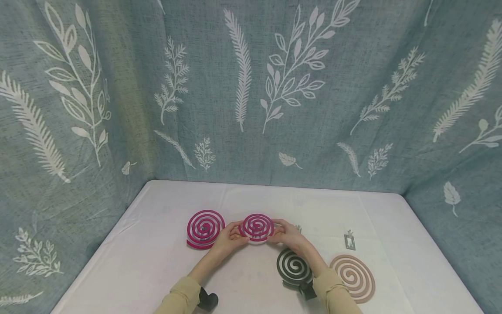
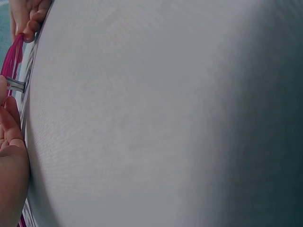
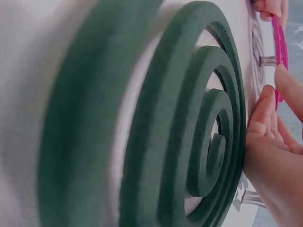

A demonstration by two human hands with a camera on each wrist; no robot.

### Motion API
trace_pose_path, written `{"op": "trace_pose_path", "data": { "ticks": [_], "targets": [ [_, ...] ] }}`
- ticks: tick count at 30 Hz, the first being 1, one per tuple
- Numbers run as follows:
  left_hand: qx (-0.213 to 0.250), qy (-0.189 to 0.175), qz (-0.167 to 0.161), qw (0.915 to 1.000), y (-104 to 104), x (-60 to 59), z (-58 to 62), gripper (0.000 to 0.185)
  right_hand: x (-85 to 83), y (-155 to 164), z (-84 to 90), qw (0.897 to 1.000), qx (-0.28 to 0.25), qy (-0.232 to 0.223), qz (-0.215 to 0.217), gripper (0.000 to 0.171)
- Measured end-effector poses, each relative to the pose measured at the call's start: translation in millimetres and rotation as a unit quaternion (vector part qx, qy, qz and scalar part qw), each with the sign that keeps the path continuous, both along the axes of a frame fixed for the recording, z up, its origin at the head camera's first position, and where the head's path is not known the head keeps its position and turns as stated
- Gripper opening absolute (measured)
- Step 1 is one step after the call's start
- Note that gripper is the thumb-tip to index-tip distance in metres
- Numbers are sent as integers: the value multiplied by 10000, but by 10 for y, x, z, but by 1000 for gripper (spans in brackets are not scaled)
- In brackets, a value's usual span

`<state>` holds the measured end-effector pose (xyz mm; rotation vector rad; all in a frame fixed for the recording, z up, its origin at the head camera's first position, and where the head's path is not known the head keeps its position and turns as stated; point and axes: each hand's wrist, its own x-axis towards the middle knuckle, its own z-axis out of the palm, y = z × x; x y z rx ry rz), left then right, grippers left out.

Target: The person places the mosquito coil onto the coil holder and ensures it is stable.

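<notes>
From my end: left hand [image 1: 226,242] pinches the pink coil [image 1: 256,225] by its left edge, right hand [image 1: 290,237] by its right. I see it over the white table [image 1: 247,279], right of a second pink coil [image 1: 205,228], beyond the green coil [image 1: 294,265].

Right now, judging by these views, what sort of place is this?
Probably a curtained-off tabletop recording spot, though the wider room is hidden: leaf-patterned curtain hangs along the visible sides of a white-covered table, where a green spiral lies among other small objects.
</notes>
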<state>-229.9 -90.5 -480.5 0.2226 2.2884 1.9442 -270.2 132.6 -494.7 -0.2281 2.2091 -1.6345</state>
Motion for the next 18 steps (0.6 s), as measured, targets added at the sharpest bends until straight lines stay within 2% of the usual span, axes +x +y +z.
{"op": "trace_pose_path", "data": {
  "ticks": [18],
  "targets": [
    [-24, 34, 22, 10000, 1, 10, 16, 52, 9, -6, 19, 10000, 57, -3, -16, 69]
  ]
}}
